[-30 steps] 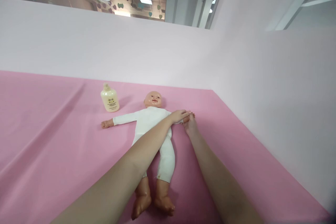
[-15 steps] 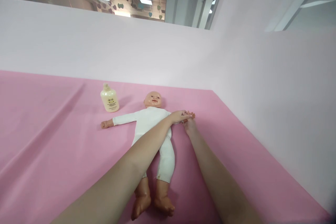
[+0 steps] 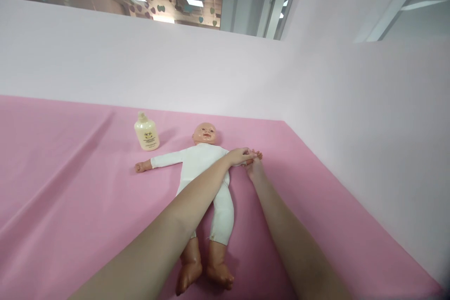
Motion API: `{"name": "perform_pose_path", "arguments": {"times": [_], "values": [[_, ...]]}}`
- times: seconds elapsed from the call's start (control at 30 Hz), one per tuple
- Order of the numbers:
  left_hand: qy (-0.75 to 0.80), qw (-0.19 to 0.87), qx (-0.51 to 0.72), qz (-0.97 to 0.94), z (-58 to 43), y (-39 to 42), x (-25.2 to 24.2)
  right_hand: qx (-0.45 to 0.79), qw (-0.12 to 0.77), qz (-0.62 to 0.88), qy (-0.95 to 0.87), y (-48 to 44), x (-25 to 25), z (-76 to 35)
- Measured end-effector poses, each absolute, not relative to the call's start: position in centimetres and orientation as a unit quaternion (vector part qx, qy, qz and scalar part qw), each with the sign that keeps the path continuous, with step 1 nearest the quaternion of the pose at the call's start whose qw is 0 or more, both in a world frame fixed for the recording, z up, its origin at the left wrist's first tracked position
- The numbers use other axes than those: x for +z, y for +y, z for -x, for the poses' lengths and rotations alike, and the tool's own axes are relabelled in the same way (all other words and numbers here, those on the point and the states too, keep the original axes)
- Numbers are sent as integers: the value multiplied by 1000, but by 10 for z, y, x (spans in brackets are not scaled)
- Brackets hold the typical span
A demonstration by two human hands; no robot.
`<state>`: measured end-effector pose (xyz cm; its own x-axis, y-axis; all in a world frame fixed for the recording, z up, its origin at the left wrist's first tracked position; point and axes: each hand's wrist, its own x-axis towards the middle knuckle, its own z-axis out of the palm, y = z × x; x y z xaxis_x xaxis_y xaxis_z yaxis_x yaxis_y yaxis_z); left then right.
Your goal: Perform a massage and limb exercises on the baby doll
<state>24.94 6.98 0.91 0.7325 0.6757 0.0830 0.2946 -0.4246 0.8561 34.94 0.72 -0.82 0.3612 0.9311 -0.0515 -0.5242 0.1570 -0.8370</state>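
Observation:
A baby doll (image 3: 202, 164) in a white bodysuit lies on its back on the pink cloth, head toward the wall, arms spread. My left arm crosses over its body, and my left hand (image 3: 239, 156) rests on the doll's arm on the right side, fingers wrapped over the sleeve. My right hand (image 3: 253, 168) meets it from below and holds the doll's small hand, which pokes out past my fingers. The doll's other arm lies stretched to the left, untouched.
A cream-coloured bottle (image 3: 146, 132) stands upright on the cloth (image 3: 70, 183) left of the doll's head. White partition walls (image 3: 351, 103) close in the back and right sides. The doll's bare feet (image 3: 204, 272) lie nearest me.
My right hand has slid slightly back along the doll's hand, baring its fingertips. Otherwise both hands stay on the doll's arm.

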Motion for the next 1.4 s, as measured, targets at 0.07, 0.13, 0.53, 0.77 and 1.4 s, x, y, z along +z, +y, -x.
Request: {"name": "perform_pose_path", "arguments": {"times": [0.07,0.13,0.53,0.77,1.4], "values": [[305,426,218,-823,-249,70,9,510,718,405,-246,7,-7,-350],[309,415,217,-828,-249,70,10,513,718,403,-243,6,-5,-351],[310,400,202,-839,-246,64,17,531,736,361,-213,0,0,-349],[299,391,232,-839,-247,68,13,516,743,366,-217,-2,1,-347],[301,353,242,-852,-249,66,12,518,748,360,-205,3,-2,-351]]}}
